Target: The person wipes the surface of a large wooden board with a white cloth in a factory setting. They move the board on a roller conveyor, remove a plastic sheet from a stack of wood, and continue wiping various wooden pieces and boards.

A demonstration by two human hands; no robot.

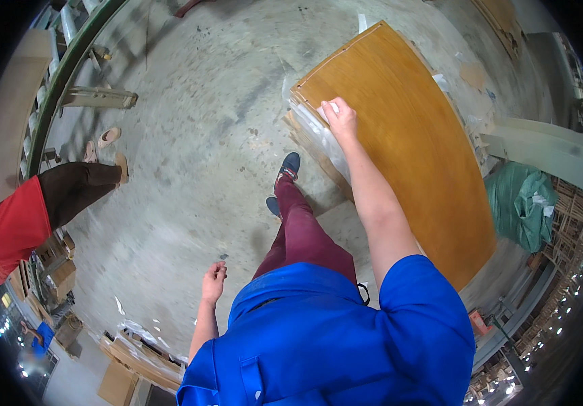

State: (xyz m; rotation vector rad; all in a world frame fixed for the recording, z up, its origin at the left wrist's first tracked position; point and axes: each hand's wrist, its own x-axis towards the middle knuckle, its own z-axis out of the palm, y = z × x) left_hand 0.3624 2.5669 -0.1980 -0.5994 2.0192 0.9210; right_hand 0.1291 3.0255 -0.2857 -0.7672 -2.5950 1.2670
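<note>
A large flat brown wooden panel lies on a stack to my right, with a pale line running along its far edge. Over the panel's left edge, my right hand has its fingers closed around a small white wad. Whether this is cloth, paper or foam I cannot make out. Down at my left side hangs my left hand, its fingers curled together. By its fingertips shows a tiny dark speck, and I cannot tell if it is held or lies on the floor.
Clear plastic wrap hangs from the stack's left side. A green sack sits beyond the panel's right edge. A person in a red top stands at left by a green-railed conveyor. Cardboard pieces lie behind me on the left.
</note>
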